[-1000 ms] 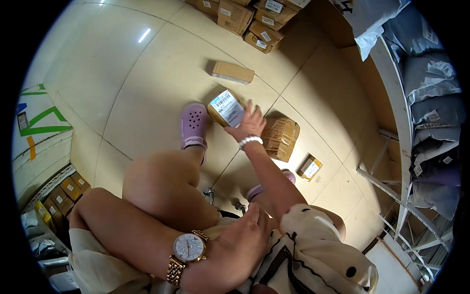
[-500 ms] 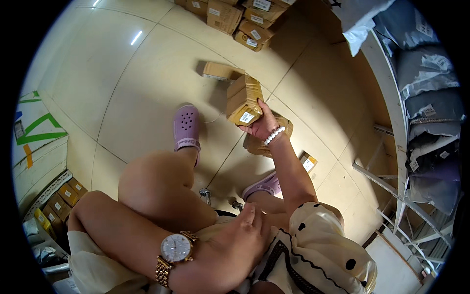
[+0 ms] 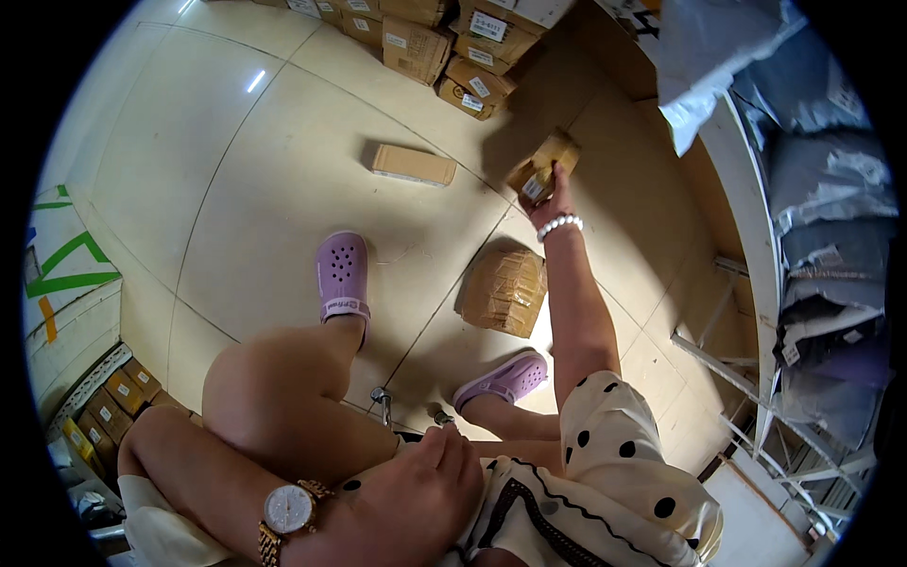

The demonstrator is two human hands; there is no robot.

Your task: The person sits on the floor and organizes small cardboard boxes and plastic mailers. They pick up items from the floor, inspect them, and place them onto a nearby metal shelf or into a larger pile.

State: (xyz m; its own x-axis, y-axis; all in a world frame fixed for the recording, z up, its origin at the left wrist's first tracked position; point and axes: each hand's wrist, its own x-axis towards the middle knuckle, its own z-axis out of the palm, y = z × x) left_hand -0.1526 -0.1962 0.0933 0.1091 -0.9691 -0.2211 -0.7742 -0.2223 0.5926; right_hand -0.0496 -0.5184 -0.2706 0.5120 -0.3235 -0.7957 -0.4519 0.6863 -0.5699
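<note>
My right hand (image 3: pixel 556 197), with a white bead bracelet, grips a small brown cardboard box (image 3: pixel 556 149) held out over the floor ahead and to the right. The box has a white label on the side near my fingers. My left hand (image 3: pixel 430 482) lies in my lap below a gold watch, its fingers bent together; the palm side is hidden. Between my feet and the held box sits a tape-wrapped brown carton (image 3: pixel 505 293) on the tiles. Farther left, a flat, long cardboard box (image 3: pixel 414 164) lies by itself on the floor.
Stacked labelled cartons (image 3: pixel 416 49) stand at the far side. A rack (image 3: pixel 761 255) on the right holds grey plastic-bagged parcels (image 3: pixel 836 180). Small boxes (image 3: pixel 115 392) fill a shelf at lower left. My feet wear purple clogs (image 3: pixel 342 274); metal legs (image 3: pixel 381 402) show between them.
My right hand has carried the small box forward and to the right, away from above the taped carton, which now shows fully. My left hand has shifted slightly left and its fingers have curled.
</note>
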